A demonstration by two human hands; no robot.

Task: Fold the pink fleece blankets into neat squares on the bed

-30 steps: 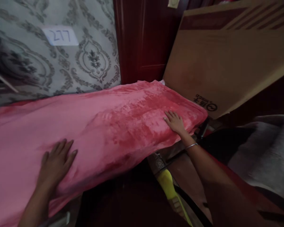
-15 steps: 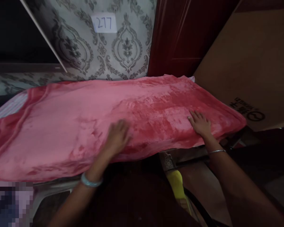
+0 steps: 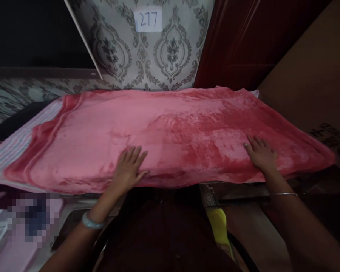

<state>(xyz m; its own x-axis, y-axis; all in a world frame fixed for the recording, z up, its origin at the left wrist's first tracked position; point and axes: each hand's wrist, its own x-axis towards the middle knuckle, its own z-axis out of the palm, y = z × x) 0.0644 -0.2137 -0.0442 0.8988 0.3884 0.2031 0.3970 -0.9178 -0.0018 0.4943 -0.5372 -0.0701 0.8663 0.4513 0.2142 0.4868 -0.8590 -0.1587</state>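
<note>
A plush pink-red blanket is spread over a long raised surface, its pile brushed into lighter and darker patches. My left hand lies flat near the blanket's front edge, left of the middle, fingers spread. My right hand rests on the darker right part, palm down with the fingers apart. Neither hand grips the fabric. From under the blanket's left end shows a striped cloth. The surface beneath is mostly hidden.
Behind stand a patterned wall with a "277" paper sign, a dark screen and a dark red door. A large cardboard box is at right. A yellow object is below the front edge.
The view has swung left, so the blanket appears further right. My left hand has moved left across the blanket, while my right hand stays on about the same part.
</note>
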